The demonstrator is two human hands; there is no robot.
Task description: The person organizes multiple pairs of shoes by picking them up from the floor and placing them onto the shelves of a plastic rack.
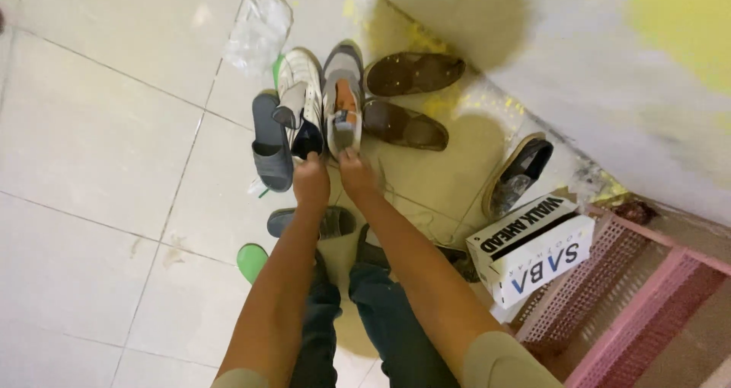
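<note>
White sneakers, two, gripped; two brown sandals beside.

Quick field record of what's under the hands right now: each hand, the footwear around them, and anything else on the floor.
left hand: grips heel of white sneaker
right hand: grips heel of grey sneaker
beside left: grey slide sandal
beside right: two brown sandals, near the wall
further right: dark shoe, white shoebox, pink rack
top: clear plastic bag
</note>
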